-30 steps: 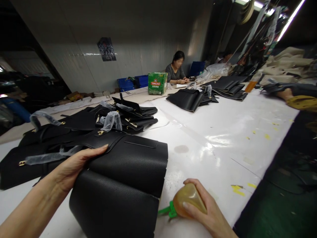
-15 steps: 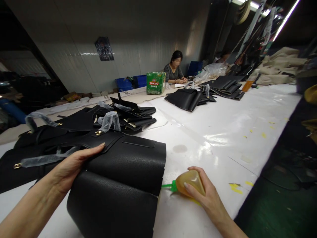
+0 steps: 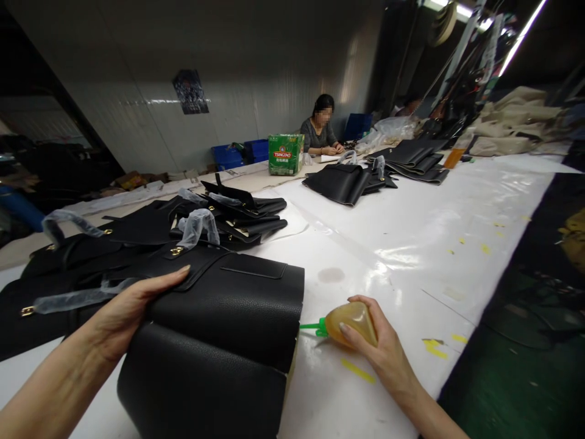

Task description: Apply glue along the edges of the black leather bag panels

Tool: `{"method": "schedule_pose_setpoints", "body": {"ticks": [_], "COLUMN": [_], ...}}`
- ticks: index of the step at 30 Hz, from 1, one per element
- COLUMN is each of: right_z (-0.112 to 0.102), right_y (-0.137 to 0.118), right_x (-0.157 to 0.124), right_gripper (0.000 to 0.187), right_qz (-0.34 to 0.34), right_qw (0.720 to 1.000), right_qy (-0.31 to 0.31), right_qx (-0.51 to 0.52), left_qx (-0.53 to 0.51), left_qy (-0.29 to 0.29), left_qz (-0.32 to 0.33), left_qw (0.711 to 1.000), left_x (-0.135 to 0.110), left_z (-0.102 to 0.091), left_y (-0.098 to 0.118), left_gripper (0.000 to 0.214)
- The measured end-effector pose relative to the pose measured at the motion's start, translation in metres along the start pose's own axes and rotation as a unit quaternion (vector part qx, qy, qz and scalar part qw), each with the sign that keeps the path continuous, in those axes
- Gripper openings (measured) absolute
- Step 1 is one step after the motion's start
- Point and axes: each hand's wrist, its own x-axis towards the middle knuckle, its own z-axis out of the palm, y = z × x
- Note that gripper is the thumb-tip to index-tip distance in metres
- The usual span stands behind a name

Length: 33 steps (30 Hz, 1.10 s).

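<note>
My left hand point(image 3: 130, 305) grips a black leather bag piece point(image 3: 228, 305) at its left side, thumb on top and fingers hidden beneath or behind it. A gold clasp and a plastic-wrapped handle point(image 3: 198, 227) lie just above the thumb. In my right hand point(image 3: 377, 341) is a squeeze bottle point(image 3: 351, 324) of amber liquid, held tilted on its side. Its green nozzle point(image 3: 313, 327) points left, with the tip at the right-hand edge of the leather; whether it touches cannot be made out.
More black bag pieces point(image 3: 247, 210) are heaped at the left, others point(image 3: 350, 181) farther back on the white tabletop point(image 3: 411, 238). A green box point(image 3: 286, 154) stands near a seated person point(image 3: 320, 131). Yellow scraps point(image 3: 434, 348) lie near the right table edge, beige bundles point(image 3: 516, 119) behind.
The bottle in my right hand has shifted slightly up along the leather's edge, uncovering a yellow strip on the table. My left hand keeps its grip on the piece.
</note>
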Motion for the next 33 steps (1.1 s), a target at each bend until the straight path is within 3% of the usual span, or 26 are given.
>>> {"method": "schedule_pose_setpoints", "body": {"ticks": [4,9,15,19,24,29,33], "right_z": [0.0,0.001,-0.001,0.003,0.005,0.006,0.013], "right_y": [0.001,-0.003,-0.005,0.001,0.006,0.008,0.004], "right_x": [0.001,-0.016,-0.016,-0.024,-0.036,-0.042,-0.055], "right_gripper": [0.048,0.048,0.046,0.048,0.049,0.048,0.05], "right_qz": [-0.007,0.041,0.058,0.065,0.057,0.051,0.052], "right_qw": [1.0,0.993,0.996,0.995,0.992,0.998,0.995], "right_qy": [0.002,-0.094,-0.031,-0.051,-0.103,-0.039,-0.067], "right_qx": [-0.016,0.057,0.066,0.048,0.044,0.021,0.048], "left_qx": [-0.003,-0.001,-0.024,-0.042,-0.044,-0.064,-0.086], "left_qy": [0.005,-0.004,-0.003,0.025,0.031,0.035,0.052], "left_qz": [-0.007,-0.002,-0.006,0.006,0.02,0.03,0.03], "left_qw": [1.0,1.0,1.0,0.999,0.998,0.997,0.994], "left_x": [0.001,0.005,0.004,0.002,0.003,0.002,-0.003], "left_z": [0.0,-0.003,-0.006,-0.011,-0.02,-0.034,-0.044], "left_y": [-0.001,-0.005,-0.013,-0.02,-0.03,-0.045,-0.057], "left_gripper": [0.022,0.024,0.018,0.01,0.016,0.013,0.013]}}
